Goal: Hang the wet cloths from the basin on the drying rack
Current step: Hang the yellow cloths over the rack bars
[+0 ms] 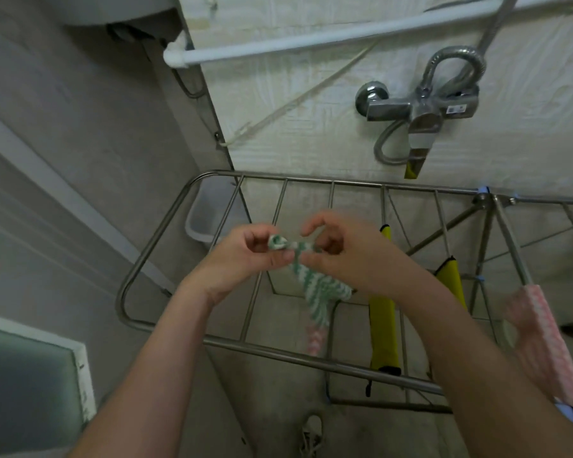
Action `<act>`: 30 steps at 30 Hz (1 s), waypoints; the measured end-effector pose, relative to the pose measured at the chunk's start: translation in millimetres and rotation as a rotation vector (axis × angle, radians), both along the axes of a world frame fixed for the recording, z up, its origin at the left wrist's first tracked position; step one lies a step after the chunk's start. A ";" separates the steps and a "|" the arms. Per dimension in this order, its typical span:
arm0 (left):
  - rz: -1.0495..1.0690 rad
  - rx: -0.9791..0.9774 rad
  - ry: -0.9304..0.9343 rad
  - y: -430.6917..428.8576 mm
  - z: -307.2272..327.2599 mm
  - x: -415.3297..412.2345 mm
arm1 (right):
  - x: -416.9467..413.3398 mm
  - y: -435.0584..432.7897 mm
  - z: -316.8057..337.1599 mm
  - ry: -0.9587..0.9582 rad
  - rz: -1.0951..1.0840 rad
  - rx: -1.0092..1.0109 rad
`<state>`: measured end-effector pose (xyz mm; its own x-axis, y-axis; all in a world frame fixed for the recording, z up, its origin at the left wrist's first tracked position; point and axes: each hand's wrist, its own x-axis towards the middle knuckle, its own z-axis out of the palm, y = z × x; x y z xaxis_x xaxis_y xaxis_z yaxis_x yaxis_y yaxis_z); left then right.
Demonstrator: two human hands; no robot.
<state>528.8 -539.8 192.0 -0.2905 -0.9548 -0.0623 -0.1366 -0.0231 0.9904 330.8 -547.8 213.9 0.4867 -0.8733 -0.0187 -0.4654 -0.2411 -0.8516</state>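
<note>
A green-and-white striped cloth (315, 285) hangs bunched between both hands, above the left section of the steel drying rack (139, 259). My left hand (245, 259) pinches its upper end, and my right hand (341, 252) grips it just beside, fingers curled. The cloth's lower part droops down between the rack bars. A yellow cloth (382, 328) with black trim hangs over a rack bar to the right. Another yellow cloth (452, 282) hangs behind my right forearm. A pink-and-white cloth (543, 342) drapes over the rack's right side. The basin is not in view.
A chrome shower mixer (420, 109) with hose sits on the white wall beyond the rack. A white rail (311, 39) runs across the top. A clear plastic bin (209, 213) stands by the rack's far left corner. A frosted window (27, 371) is at lower left.
</note>
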 end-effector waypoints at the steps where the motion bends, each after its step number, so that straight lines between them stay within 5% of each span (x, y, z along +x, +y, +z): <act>1: 0.028 -0.011 -0.003 -0.8 0.1 11.5 | 3.3 -4.7 -2.1 0.056 0.019 -0.014; 6: 0.011 -0.033 -0.028 5.2 15.8 51.2 | 6.8 -13.9 -15.2 0.246 0.122 -0.026; 12: 0.080 -0.082 0.013 16.9 28.8 79.9 | 8.2 -5.3 -6.0 -0.460 0.161 0.567; 14: 0.111 -0.052 0.002 14.8 25.8 85.1 | 19.5 -6.8 -16.0 -0.563 0.118 0.710; 19: 0.213 0.127 -0.345 -14.3 -41.0 88.6 | 57.0 -25.0 -82.4 -0.198 -0.209 0.770; 25: 0.317 0.129 -0.512 -40.1 -112.7 90.9 | 83.5 -45.1 -124.7 0.206 -0.285 0.425; 30: 0.361 0.035 -0.640 -52.2 -116.7 85.8 | 92.5 -56.3 -145.4 0.250 -0.351 0.396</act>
<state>614.6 -592.0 75.4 0.1447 -0.9786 -0.1462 -0.6656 -0.2056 0.7174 423.3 -604.1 68.5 0.1083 -0.8847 -0.4535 -0.6583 0.2780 -0.6996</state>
